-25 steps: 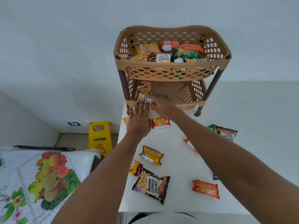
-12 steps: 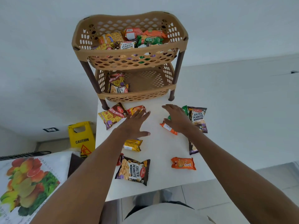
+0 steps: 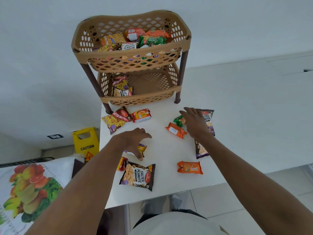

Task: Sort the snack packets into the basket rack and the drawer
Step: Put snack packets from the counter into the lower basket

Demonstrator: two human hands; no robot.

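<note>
Both arms outstretched: left hand (image 3: 133, 139) empty, a half-open claw over yellow packet (image 3: 142, 148); right hand (image 3: 196, 123) flat, open, over green packet (image 3: 178, 120).

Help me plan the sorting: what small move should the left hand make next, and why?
Probably lower the left hand and pinch the small yellow snack packet beneath it: its fingers arch over that packet without seeming to grip it yet, and the lower tier of the tan plastic basket rack has free space.
</note>
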